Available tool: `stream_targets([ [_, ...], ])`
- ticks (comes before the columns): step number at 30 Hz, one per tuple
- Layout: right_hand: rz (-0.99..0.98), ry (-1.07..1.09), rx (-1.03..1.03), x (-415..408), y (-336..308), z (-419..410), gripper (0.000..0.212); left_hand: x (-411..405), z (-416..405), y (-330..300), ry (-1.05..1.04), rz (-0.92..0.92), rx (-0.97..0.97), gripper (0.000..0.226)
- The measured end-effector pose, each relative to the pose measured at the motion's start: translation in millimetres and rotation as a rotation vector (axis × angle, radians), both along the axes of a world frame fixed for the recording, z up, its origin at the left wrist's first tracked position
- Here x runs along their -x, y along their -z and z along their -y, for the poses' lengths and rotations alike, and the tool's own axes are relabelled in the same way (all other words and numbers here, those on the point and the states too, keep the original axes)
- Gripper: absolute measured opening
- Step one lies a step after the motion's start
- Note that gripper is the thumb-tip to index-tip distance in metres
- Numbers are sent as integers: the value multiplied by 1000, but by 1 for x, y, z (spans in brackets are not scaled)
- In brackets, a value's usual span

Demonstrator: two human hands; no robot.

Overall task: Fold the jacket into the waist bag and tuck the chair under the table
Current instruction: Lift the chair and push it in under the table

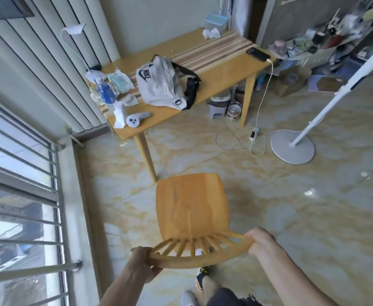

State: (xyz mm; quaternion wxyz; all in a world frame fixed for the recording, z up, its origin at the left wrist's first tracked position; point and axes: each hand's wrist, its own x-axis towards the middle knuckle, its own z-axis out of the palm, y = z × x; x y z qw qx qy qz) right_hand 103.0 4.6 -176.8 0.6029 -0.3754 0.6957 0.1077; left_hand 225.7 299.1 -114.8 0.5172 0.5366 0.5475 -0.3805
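A wooden chair stands on the tiled floor in front of me, its seat facing the table. My left hand grips the left end of its curved backrest rail, and my right hand grips the right end. The wooden table stands farther off, its near leg close to the chair's front edge. A bulging white waist bag with a black strap lies on the tabletop. No jacket is visible outside the bag.
A desk lamp, blue bottle, packets and a white remote crowd the table's left end; a phone charges at the far right. A fan base and cable lie on the floor right. Window bars run along the left.
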Motion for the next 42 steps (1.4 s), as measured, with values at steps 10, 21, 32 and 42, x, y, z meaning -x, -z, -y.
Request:
stream_targets([
  [10, 216, 62, -193, -134, -89, 49, 16, -133, 50, -38, -31, 123, 7, 12],
  [21, 205, 85, -247, -294, -128, 121, 12, -293, 112, -66, 95, 205, -1, 36],
  [32, 255, 28, -229, -435, -135, 212, 14, -412, 183, -50, -7, 162, 207, 12],
  [42, 371, -4, -78, -521, -89, 295, 39, -442, 269, -13, -279, 267, 344, 14],
])
